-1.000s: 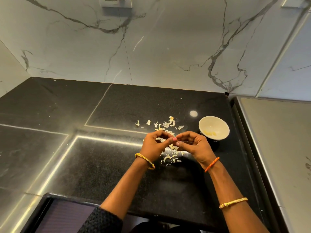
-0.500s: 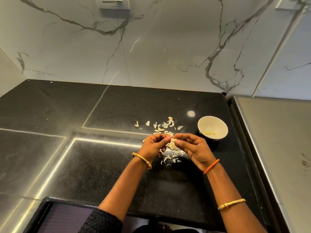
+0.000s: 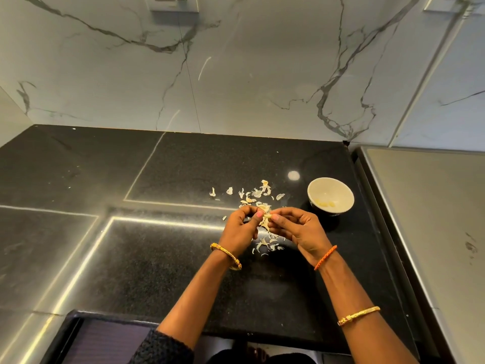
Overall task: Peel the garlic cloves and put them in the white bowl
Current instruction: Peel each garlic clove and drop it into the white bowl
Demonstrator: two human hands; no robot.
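Since half a second ago, little differs: the left hand and right hand still pinch the small pale garlic clove above the black stone tabletop, left of the white bowl. No writing is legible.

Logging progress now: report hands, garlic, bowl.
Left hand and right hand pinch one clove. Bowl holds peeled cloves. Nothing in the way.

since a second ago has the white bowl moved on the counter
No. The white bowl sits at the same spot beside the light reflection on the black counter; only the camera shifted.
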